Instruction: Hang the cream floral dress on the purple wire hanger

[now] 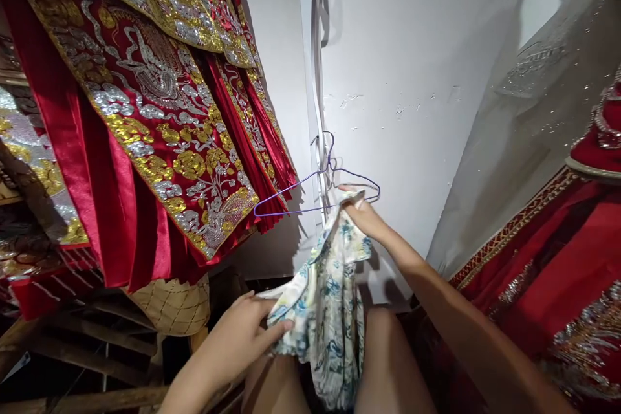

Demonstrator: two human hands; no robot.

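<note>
"Floral garment (pixel 336 291), white with blue and green figures: where does it lie in the view?"

"Lower centre, suspended between the two hands, its gathered folds falling in front of and between the bare legs (pixel 394 362)."

"And the left hand (pixel 247 330)?"

"Closed on the garment's lower left portion, the thumb laid over the cloth, the fingers partly hidden by it."

"The right hand (pixel 363 215)?"

"Raised higher, pinching the upper edge of the garment near a short sleeve, just beside the right end of the hanger."

"Describe the hanger (pixel 291 211)."

"Purple, of thin wire, slightly tilted; its hook is at the white vertical strip (pixel 316 77), which runs down before the pale wall (pixel 402 39). Cloth overlaps its right part; whether the wire passes inside the garment cannot be told."

"What occupies the left of the field?"

"A red embroidered costume (pixel 179 142), with gold and silver motifs and pleated red panels. Below it are a beige quilted piece (pixel 174 304) and wooden slats (pixel 97 336)."

"And the right?"

"A red gown (pixel 567 239) with beaded trim, and, above and behind it, a sheer glittering fabric (pixel 524 110). Both stand well apart from the floral garment."
</note>
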